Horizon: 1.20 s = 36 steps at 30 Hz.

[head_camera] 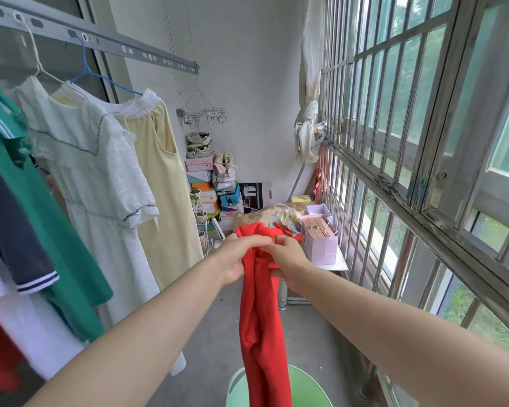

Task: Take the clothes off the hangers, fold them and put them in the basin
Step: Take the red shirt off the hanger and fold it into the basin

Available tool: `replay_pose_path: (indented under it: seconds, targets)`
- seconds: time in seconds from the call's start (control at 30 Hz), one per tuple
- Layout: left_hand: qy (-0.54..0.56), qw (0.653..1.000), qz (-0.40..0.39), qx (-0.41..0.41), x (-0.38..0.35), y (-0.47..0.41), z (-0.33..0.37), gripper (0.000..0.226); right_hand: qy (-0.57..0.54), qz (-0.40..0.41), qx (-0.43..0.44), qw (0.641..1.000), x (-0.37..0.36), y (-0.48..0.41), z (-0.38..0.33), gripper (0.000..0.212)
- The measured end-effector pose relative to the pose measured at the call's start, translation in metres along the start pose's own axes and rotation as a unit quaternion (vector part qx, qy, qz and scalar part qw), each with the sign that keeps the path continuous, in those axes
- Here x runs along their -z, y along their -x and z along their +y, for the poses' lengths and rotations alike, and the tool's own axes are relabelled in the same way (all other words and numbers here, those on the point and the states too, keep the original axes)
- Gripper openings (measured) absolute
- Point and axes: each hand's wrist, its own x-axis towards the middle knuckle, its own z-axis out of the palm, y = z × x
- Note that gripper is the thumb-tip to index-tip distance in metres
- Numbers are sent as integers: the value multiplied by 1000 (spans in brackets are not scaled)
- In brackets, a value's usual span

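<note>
A red garment point(262, 324) hangs bunched from both my hands in the middle of the view. My left hand point(238, 254) grips its top edge, and my right hand point(288, 257) grips it right beside, the two hands touching. Its lower end drops in front of a green basin point(309, 389) on the floor at the bottom. On the rail point(100, 39) at the left hang a white dress point(100, 183) on a white hanger point(39, 66), a pale yellow garment point(165, 186) on a blue hanger point(86, 66), and a green polo shirt point(41, 201).
A barred window point(409, 142) runs along the right. Ahead stands a small table point(335, 265) with a lilac bag point(321, 239) and clutter. Stacked shoe boxes point(206, 183) with shoes fill the far corner. A clip hanger point(203, 116) dangles from the rail's end.
</note>
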Motion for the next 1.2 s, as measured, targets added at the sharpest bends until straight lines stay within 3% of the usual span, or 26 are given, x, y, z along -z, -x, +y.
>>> replay_pose_path:
  seconds: [0.13,0.27,0.37,0.47,0.67,0.77,0.83,0.87,0.93,1.07,1.2]
  targets:
    - [-67,995,-52,-49,-2,11,-3,32,-60,-20,-44,997,10,2,-12,18]
    - [-214,972,-2,-99,6,4,-10,86,-74,-50,-49,995,11,8,-23,10]
    - [-250,957,63,-131,9,1,-11,65,9,-89,-9,996,10,12,-23,8]
    - [-276,948,83,-135,10,4,-5,47,109,-69,73,989,14,14,-20,13]
    - [-252,959,34,-129,24,16,13,46,92,-7,131,987,41,6,-5,8]
    - [-186,975,7,-119,29,22,25,49,114,-57,72,989,45,3,4,27]
    - [-164,978,-20,-125,30,24,33,50,111,-132,30,985,44,-1,15,72]
    - [-162,978,-29,-131,30,25,37,50,95,-170,17,981,42,-1,18,78]
    - [-167,975,-39,-138,33,27,45,51,78,-222,10,972,36,0,25,61]
    - [-164,975,-66,-135,40,31,57,57,68,-217,-17,974,27,6,34,25]
    - [-122,982,-60,-130,57,34,58,62,45,-265,-78,960,22,12,36,23]
